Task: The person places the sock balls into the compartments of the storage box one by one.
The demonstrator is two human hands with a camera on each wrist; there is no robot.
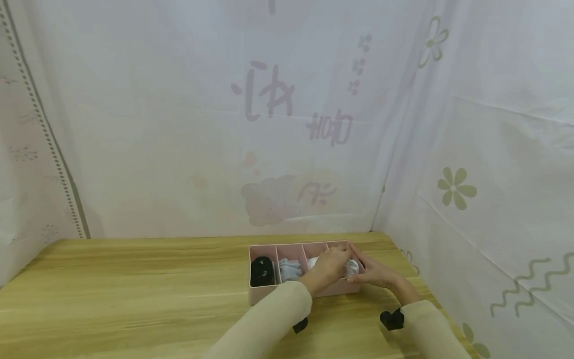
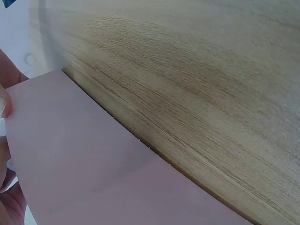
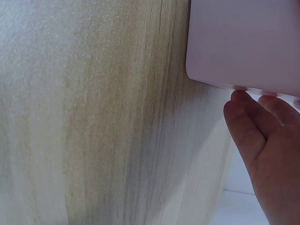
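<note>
A pink divider box [image 1: 287, 246] with several compartments stands on the wooden table [image 1: 134, 279], near its far right corner. A black sock [image 1: 262, 270] lies in the leftmost compartment and a light blue one [image 1: 290, 269] in the second. My left hand [image 1: 329, 264] reaches over the right compartments, fingers curled down onto a white sock [image 1: 352, 268]. My right hand [image 1: 374, 273] lies with straight fingers against the box's right end. The left wrist view shows the box wall [image 2: 93, 168] and a fingertip [image 2: 3, 101] at its rim. In the right wrist view straight fingers [image 3: 243, 112] touch the box corner [image 3: 243, 42].
White printed cloth [image 1: 269, 124] hangs close behind the table and along its right side [image 1: 493, 199]. The table's right edge runs just past the box. Bare wood stretches to the left and front of the box. Black camera straps [image 1: 391, 319] sit on both wrists.
</note>
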